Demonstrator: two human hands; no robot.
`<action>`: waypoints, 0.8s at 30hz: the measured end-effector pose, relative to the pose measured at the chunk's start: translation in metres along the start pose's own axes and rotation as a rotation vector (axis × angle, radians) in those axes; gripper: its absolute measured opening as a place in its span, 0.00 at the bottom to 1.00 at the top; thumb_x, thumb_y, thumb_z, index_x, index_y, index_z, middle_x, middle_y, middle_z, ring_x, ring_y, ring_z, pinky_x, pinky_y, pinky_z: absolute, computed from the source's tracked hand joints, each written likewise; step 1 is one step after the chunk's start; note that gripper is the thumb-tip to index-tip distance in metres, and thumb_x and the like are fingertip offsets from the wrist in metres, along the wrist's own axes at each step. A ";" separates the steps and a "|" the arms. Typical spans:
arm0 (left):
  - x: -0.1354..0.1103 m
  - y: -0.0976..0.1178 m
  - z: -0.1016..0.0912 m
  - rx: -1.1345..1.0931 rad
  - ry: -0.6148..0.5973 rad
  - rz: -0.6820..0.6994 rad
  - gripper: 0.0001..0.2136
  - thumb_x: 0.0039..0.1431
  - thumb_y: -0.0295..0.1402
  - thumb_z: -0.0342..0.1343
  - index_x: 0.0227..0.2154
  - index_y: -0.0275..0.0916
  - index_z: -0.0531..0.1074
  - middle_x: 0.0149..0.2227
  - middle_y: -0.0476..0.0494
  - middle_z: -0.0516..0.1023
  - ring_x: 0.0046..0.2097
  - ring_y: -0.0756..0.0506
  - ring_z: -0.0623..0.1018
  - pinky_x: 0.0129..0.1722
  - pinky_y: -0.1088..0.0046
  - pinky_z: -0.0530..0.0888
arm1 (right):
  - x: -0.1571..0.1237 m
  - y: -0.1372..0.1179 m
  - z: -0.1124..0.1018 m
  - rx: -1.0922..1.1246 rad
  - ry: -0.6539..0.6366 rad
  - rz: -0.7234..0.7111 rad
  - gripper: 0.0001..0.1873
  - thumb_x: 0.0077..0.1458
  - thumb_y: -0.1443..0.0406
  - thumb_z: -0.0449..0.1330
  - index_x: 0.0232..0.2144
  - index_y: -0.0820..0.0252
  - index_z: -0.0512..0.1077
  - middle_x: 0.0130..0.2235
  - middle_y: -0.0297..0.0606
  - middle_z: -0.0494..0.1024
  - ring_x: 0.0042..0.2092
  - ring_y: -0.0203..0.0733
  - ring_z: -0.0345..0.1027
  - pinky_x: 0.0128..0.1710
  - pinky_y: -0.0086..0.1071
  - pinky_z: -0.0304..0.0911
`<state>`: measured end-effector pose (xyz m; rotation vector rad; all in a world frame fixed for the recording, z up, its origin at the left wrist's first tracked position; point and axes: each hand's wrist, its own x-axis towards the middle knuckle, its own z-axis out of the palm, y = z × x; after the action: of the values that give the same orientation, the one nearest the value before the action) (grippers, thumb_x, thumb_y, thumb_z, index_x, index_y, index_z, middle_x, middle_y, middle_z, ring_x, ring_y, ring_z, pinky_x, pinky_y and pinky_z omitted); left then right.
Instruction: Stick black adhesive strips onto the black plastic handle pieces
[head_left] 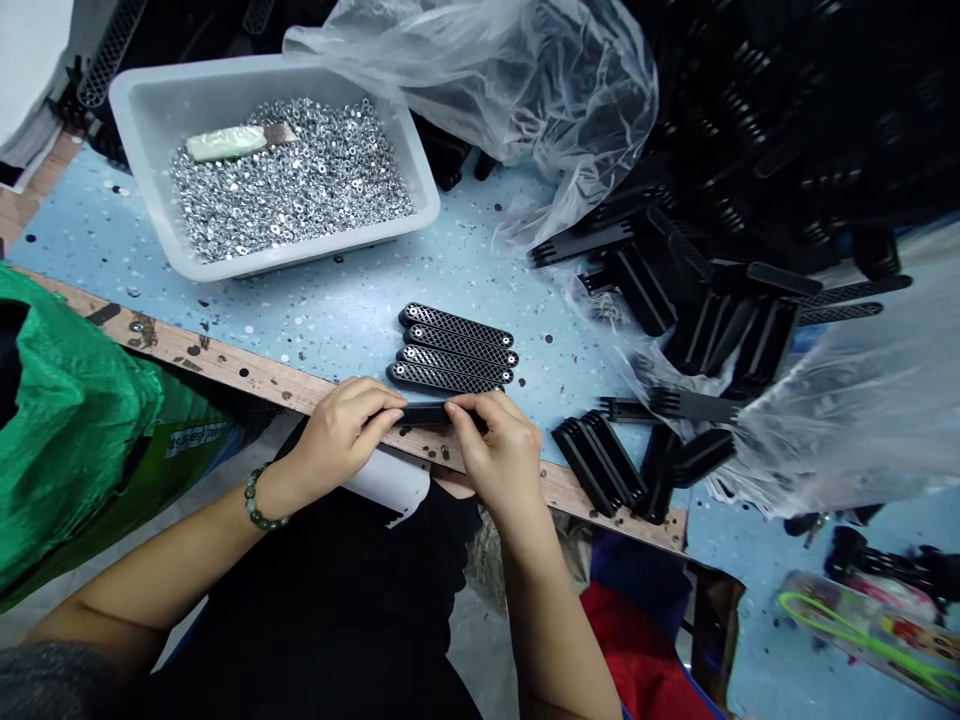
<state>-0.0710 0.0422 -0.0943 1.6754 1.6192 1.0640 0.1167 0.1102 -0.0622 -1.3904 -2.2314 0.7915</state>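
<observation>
My left hand (346, 432) pinches one end of a black plastic bar (424, 413) at the table's front edge. At the bar's other end, the thumb and fingers of my right hand (496, 440) are closed on it. Just beyond, several black bars with a mesh pattern (459, 350) lie side by side, with small metal nuts set in their ends. To the right of my right hand, a few more black bars (598, 462) rest together near the edge.
A white tub (300, 250) of small metal nuts (315, 180) stands at the back left, with a green-handled brush (236, 142) lying in it. Clear plastic bags (517, 80) and a heap of black parts (690, 290) cover the right. A green bag (67, 400) hangs at the left.
</observation>
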 end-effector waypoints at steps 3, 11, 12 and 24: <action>0.000 0.001 0.000 -0.003 0.001 -0.005 0.07 0.64 0.29 0.52 0.38 0.34 0.75 0.39 0.44 0.77 0.44 0.49 0.75 0.46 0.72 0.72 | -0.002 0.000 -0.001 -0.007 -0.003 -0.004 0.08 0.61 0.66 0.55 0.33 0.58 0.74 0.33 0.37 0.76 0.36 0.40 0.70 0.38 0.33 0.64; 0.001 0.003 -0.001 0.002 -0.006 -0.018 0.07 0.64 0.29 0.52 0.37 0.35 0.75 0.39 0.44 0.77 0.43 0.49 0.75 0.45 0.72 0.72 | -0.003 0.000 -0.001 -0.012 -0.010 0.003 0.06 0.61 0.66 0.56 0.33 0.59 0.73 0.33 0.37 0.76 0.36 0.39 0.69 0.37 0.32 0.63; 0.001 0.003 -0.001 0.004 -0.011 -0.018 0.07 0.64 0.30 0.52 0.37 0.35 0.75 0.39 0.44 0.77 0.43 0.49 0.75 0.45 0.72 0.72 | -0.003 0.000 0.000 -0.025 0.001 0.006 0.06 0.60 0.66 0.56 0.33 0.59 0.73 0.33 0.37 0.76 0.36 0.39 0.69 0.37 0.32 0.63; 0.000 0.002 -0.004 -0.029 -0.057 -0.014 0.08 0.65 0.31 0.51 0.39 0.36 0.75 0.40 0.43 0.77 0.44 0.48 0.75 0.46 0.71 0.72 | -0.003 0.001 0.004 -0.024 0.013 0.013 0.07 0.62 0.64 0.55 0.33 0.59 0.72 0.34 0.38 0.75 0.37 0.40 0.69 0.39 0.33 0.62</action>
<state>-0.0731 0.0413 -0.0904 1.6577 1.5702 1.0193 0.1162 0.1071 -0.0664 -1.4184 -2.2306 0.7605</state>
